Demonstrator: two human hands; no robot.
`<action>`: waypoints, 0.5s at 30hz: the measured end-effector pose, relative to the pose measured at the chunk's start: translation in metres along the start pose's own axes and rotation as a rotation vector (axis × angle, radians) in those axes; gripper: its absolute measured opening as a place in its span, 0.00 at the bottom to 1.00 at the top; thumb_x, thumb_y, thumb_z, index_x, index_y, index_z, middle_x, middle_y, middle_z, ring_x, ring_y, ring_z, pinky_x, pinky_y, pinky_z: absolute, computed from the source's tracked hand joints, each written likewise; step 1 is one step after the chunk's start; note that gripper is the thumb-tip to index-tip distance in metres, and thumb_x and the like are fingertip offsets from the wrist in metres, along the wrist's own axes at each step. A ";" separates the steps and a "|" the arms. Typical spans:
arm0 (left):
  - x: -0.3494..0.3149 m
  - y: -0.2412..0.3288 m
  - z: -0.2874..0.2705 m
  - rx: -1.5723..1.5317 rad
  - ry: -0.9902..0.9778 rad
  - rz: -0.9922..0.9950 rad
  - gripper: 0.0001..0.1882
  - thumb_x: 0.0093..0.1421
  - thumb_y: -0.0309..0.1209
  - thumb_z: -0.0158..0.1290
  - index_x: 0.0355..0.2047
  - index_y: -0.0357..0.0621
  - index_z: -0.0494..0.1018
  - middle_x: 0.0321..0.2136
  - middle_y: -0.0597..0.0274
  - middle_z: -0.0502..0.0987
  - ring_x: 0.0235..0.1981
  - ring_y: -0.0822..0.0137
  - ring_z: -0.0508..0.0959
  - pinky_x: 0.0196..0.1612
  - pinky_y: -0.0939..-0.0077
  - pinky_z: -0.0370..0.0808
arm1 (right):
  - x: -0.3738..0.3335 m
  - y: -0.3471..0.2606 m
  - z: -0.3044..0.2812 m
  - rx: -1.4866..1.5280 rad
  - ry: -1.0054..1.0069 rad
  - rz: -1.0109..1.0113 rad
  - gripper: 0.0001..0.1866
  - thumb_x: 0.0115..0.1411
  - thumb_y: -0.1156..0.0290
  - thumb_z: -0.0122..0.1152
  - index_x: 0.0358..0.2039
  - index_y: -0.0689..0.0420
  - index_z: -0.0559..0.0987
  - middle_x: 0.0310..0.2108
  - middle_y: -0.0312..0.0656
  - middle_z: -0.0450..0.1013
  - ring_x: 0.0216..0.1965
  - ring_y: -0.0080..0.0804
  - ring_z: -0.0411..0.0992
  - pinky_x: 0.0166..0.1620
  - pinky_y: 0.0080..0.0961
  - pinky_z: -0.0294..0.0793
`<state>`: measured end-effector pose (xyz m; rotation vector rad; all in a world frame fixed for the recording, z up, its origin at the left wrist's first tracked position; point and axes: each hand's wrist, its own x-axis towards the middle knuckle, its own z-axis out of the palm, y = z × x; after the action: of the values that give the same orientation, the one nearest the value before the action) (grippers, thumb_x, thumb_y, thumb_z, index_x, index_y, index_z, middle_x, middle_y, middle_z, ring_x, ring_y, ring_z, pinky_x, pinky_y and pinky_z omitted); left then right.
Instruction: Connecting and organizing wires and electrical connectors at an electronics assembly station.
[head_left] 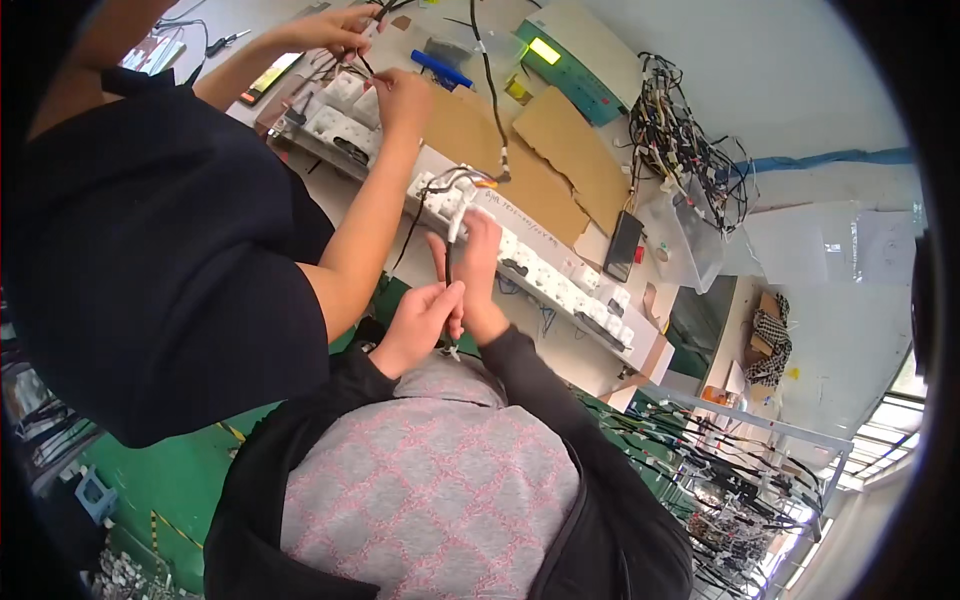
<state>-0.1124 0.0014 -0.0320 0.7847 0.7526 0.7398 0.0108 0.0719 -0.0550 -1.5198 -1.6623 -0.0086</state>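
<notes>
In front of my body, my left hand (418, 322) is closed, thumb and fingertips pinching a black cable (449, 262). My right hand (477, 275) is just beyond it, thumb and fingers stretched upward and apart, with the cable passing across between them. Above the fingers the cable meets a white section (458, 218) and splits into thin wires (455, 178) beside the test board. The long test board (545, 275) carries a row of white connector blocks and a few black ones. Its near edge lies just past my right hand's fingers.
At left a co-worker in dark clothing (180, 250) leans in, a hand (402, 100) holding a thin dark wire. Behind the board are cardboard (575, 155), a green tester with a lit display (570, 60), a black phone-like device (623, 246) and tangled cables (675, 130). More harnesses (720, 470) hang at right.
</notes>
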 end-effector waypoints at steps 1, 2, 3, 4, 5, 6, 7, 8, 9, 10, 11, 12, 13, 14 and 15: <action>-0.003 0.010 0.006 -0.003 -0.003 0.001 0.20 0.70 0.41 0.48 0.24 0.40 0.70 0.20 0.67 0.71 0.21 0.77 0.73 0.27 0.81 0.71 | -0.018 -0.003 -0.011 0.012 0.064 0.009 0.24 0.45 0.74 0.72 0.44 0.61 0.73 0.42 0.52 0.70 0.45 0.53 0.67 0.49 0.41 0.68; -0.007 0.025 0.011 -0.138 -0.031 -0.079 0.21 0.71 0.43 0.46 0.25 0.41 0.70 0.21 0.67 0.71 0.22 0.76 0.73 0.28 0.81 0.72 | -0.038 -0.012 -0.023 0.129 0.023 0.106 0.18 0.49 0.75 0.69 0.41 0.61 0.74 0.39 0.50 0.71 0.44 0.47 0.69 0.48 0.37 0.70; -0.010 0.040 0.021 -0.270 -0.085 -0.165 0.22 0.71 0.45 0.45 0.26 0.41 0.69 0.21 0.66 0.71 0.23 0.75 0.73 0.30 0.80 0.73 | -0.069 -0.003 -0.025 0.636 -0.119 0.597 0.12 0.57 0.72 0.63 0.40 0.61 0.74 0.40 0.45 0.74 0.45 0.38 0.71 0.47 0.34 0.71; -0.012 0.052 0.028 -0.270 -0.080 -0.167 0.22 0.71 0.45 0.45 0.26 0.41 0.69 0.21 0.66 0.71 0.23 0.75 0.73 0.30 0.80 0.73 | -0.073 0.001 -0.042 0.959 -0.491 0.908 0.13 0.65 0.63 0.57 0.44 0.59 0.76 0.46 0.42 0.74 0.48 0.33 0.71 0.48 0.31 0.72; -0.011 0.066 0.035 -0.332 -0.109 -0.145 0.23 0.71 0.47 0.44 0.26 0.42 0.69 0.22 0.66 0.70 0.23 0.74 0.74 0.30 0.80 0.73 | -0.065 -0.031 -0.068 1.319 -0.408 0.937 0.16 0.67 0.59 0.54 0.46 0.59 0.76 0.47 0.41 0.74 0.47 0.32 0.72 0.48 0.31 0.73; -0.006 0.073 0.041 -0.388 -0.150 -0.127 0.24 0.71 0.49 0.42 0.27 0.42 0.69 0.22 0.66 0.70 0.24 0.74 0.74 0.31 0.79 0.74 | -0.057 -0.061 -0.093 1.677 -0.293 0.942 0.20 0.69 0.55 0.52 0.47 0.60 0.77 0.47 0.41 0.75 0.47 0.31 0.73 0.49 0.30 0.73; 0.002 0.075 0.047 -0.383 -0.149 -0.111 0.24 0.72 0.49 0.42 0.27 0.42 0.69 0.22 0.67 0.70 0.24 0.72 0.74 0.33 0.77 0.75 | -0.061 -0.051 -0.106 1.514 -0.336 1.059 0.22 0.68 0.53 0.52 0.46 0.61 0.77 0.45 0.42 0.76 0.47 0.32 0.74 0.49 0.30 0.73; 0.008 0.076 0.050 -0.370 -0.150 -0.113 0.24 0.72 0.49 0.42 0.27 0.42 0.69 0.22 0.67 0.70 0.24 0.72 0.74 0.33 0.77 0.75 | -0.065 -0.031 -0.123 1.348 -0.382 1.170 0.24 0.67 0.51 0.53 0.46 0.63 0.78 0.42 0.43 0.77 0.48 0.33 0.74 0.49 0.31 0.73; 0.013 0.076 0.051 -0.340 -0.150 -0.095 0.24 0.72 0.50 0.41 0.28 0.42 0.69 0.23 0.67 0.70 0.25 0.72 0.75 0.35 0.76 0.76 | -0.059 -0.003 -0.146 1.485 -0.865 1.057 0.24 0.67 0.51 0.53 0.40 0.64 0.79 0.33 0.41 0.78 0.39 0.29 0.76 0.40 0.27 0.74; 0.017 0.075 0.055 -0.308 -0.161 -0.082 0.24 0.72 0.50 0.41 0.29 0.42 0.69 0.24 0.66 0.71 0.26 0.72 0.76 0.38 0.75 0.77 | -0.063 0.018 -0.168 1.354 -0.981 0.959 0.23 0.67 0.52 0.53 0.36 0.63 0.79 0.30 0.40 0.77 0.34 0.28 0.75 0.35 0.24 0.73; 0.018 0.072 0.057 -0.247 -0.242 -0.087 0.26 0.72 0.53 0.37 0.33 0.42 0.69 0.30 0.64 0.71 0.32 0.68 0.77 0.43 0.71 0.77 | -0.067 0.033 -0.184 1.217 -1.087 0.858 0.23 0.67 0.53 0.53 0.31 0.62 0.79 0.26 0.40 0.76 0.29 0.26 0.75 0.31 0.22 0.72; 0.016 0.067 0.061 -0.234 -0.236 -0.082 0.26 0.72 0.53 0.37 0.33 0.42 0.69 0.30 0.64 0.71 0.32 0.68 0.77 0.43 0.71 0.77 | -0.062 0.033 -0.196 1.145 -0.957 0.930 0.23 0.67 0.54 0.53 0.23 0.60 0.76 0.21 0.37 0.72 0.21 0.23 0.71 0.24 0.20 0.68; 0.013 0.061 0.069 -0.112 -0.213 0.127 0.25 0.72 0.52 0.37 0.36 0.41 0.69 0.34 0.63 0.72 0.35 0.66 0.77 0.44 0.70 0.77 | -0.060 0.037 -0.204 1.222 -0.764 0.786 0.25 0.67 0.55 0.51 0.18 0.59 0.74 0.16 0.35 0.67 0.19 0.23 0.66 0.23 0.20 0.62; 0.011 0.053 0.074 0.008 -0.189 0.336 0.24 0.72 0.51 0.38 0.40 0.40 0.69 0.37 0.62 0.73 0.38 0.64 0.78 0.45 0.69 0.76 | -0.057 0.040 -0.211 1.420 -0.533 0.827 0.25 0.68 0.55 0.48 0.18 0.59 0.73 0.14 0.31 0.61 0.17 0.22 0.58 0.22 0.21 0.55; 0.011 0.047 0.063 0.267 -0.210 0.405 0.21 0.70 0.45 0.46 0.47 0.37 0.67 0.43 0.56 0.73 0.41 0.61 0.77 0.44 0.69 0.75 | -0.047 0.050 -0.227 1.338 -0.518 0.798 0.27 0.67 0.47 0.43 0.21 0.55 0.70 0.16 0.31 0.59 0.18 0.26 0.55 0.24 0.25 0.55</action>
<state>-0.0698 0.0128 0.0340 1.2602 0.5110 0.9115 0.1752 -0.0731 0.0354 -0.9568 -0.8184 1.6629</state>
